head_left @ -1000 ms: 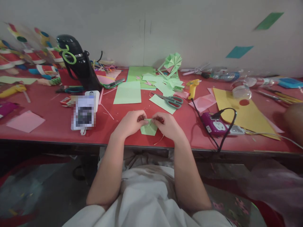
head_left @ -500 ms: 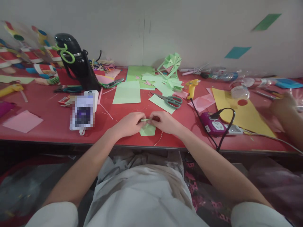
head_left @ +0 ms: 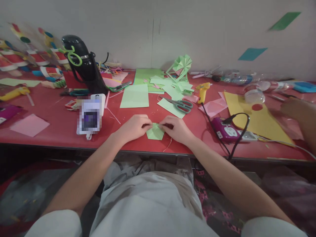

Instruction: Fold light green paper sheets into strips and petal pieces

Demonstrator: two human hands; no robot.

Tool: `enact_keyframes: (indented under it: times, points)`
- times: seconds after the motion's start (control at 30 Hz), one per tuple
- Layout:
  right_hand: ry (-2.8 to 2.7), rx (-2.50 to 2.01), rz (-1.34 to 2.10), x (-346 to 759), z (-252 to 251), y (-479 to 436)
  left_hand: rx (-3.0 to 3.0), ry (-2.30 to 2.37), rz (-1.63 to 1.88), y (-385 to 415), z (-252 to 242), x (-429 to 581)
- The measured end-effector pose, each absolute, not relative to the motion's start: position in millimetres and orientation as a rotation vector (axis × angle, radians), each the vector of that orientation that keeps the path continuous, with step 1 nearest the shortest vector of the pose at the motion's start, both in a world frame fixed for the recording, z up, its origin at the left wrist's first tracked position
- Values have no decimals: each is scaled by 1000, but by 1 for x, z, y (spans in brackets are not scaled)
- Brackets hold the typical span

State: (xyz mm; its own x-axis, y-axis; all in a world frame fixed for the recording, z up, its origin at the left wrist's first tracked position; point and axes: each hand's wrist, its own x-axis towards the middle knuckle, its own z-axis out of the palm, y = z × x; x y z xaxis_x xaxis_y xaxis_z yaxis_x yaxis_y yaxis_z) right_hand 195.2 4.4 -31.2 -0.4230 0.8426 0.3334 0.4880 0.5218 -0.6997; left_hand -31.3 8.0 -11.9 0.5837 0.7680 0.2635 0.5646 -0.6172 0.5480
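A small piece of folded light green paper (head_left: pixel 155 132) lies at the red table's front edge, directly before me. My left hand (head_left: pixel 138 126) pinches its upper left corner, and my right hand (head_left: pixel 176 129) pinches the upper right. Both sets of fingers are closed on the paper and partly cover its top edge. Just beyond my right hand, grey-handled scissors (head_left: pixel 182 105) rest across a green paper strip (head_left: pixel 170 107). A larger light green sheet (head_left: pixel 135 96) lies flat beyond my left hand. A thin string (head_left: pixel 168 144) sits by the paper's lower right.
Left are a phone (head_left: pixel 89 118) on a stand, a black thermos (head_left: pixel 84 64) and pink paper (head_left: pixel 30 125). Right are a yellow glue gun (head_left: pixel 202 92), a purple power strip (head_left: pixel 224 129) with cables, and yellow card (head_left: pixel 261 120). Another person's hand (head_left: pixel 293 107) reaches in at far right. A green paper wheel (head_left: pixel 182 65) stands behind.
The folded paper's top edge has gone from raised to flatter, and my hands have spread slightly apart to its two corners. The whole view has shifted a little.
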Motion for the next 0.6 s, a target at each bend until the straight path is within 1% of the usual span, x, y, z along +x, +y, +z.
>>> enact_keyframes:
  times: [0.3, 0.6]
  points:
    - [-2052, -1062, 674, 198, -34, 4, 2508, 1057, 670, 8, -17, -31]
    - [-1988, -1122, 708, 197, -33, 4, 2429, 1016, 761, 8, -19, -31]
